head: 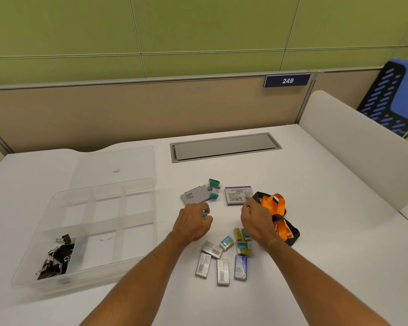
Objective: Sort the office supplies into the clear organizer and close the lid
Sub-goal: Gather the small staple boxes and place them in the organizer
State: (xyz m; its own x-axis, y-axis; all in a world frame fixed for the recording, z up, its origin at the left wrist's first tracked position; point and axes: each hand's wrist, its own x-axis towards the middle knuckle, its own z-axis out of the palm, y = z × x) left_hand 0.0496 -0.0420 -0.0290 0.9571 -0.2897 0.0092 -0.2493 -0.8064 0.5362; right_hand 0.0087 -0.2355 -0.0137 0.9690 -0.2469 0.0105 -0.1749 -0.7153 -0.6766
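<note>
The clear organizer (57, 203) sits open at the left, with black binder clips (57, 257) in its front-left compartment. Its clear lid (113, 165) lies back behind it. My left hand (192, 223) is closed around a small teal item (204, 216). My right hand (257, 222) hovers with curled fingers, its fingertips at the near corner of a purple-and-white box (237, 195); whether it grips anything is hidden. A grey Camlin box (193, 196), a teal-tipped piece (213, 196) and a small green item (214, 183) lie just beyond my left hand.
An orange and black lanyard (278, 209) lies partly under my right hand. Several small staple and eraser boxes (223, 257) are scattered between my forearms. A grey cable hatch (224, 147) sits at the back of the white desk, with partition walls behind and right.
</note>
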